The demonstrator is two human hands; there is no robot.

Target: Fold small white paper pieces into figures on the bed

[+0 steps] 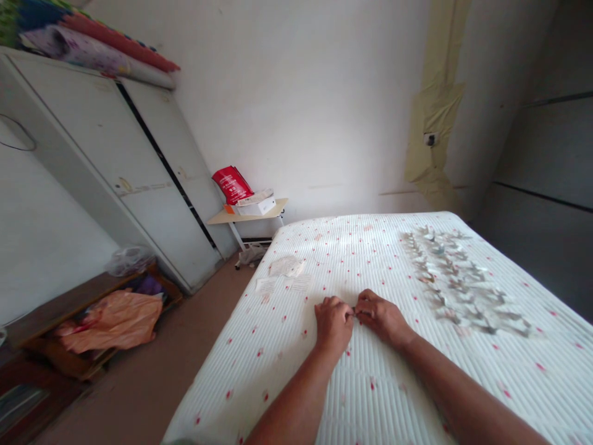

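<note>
My left hand (333, 318) and my right hand (380, 316) meet over the middle of a white ribbed bed cover (296, 346) with small red marks. Fingers of both hands are closed in a pinch around something small and dark between the fingertips, too small to make out. Several printed paper pieces (300, 283) lie on the cover beyond my left hand. To the right of my right hand, several small folded paper shapes (456, 269) stand in rows.
A small table (217, 217) beyond the bed's far left corner bears a red bag (232, 184) and a white box (256, 206). Grey cabinets (152, 185) stand at the left. Below them, an orange plastic bag (113, 321) lies on a wooden bench.
</note>
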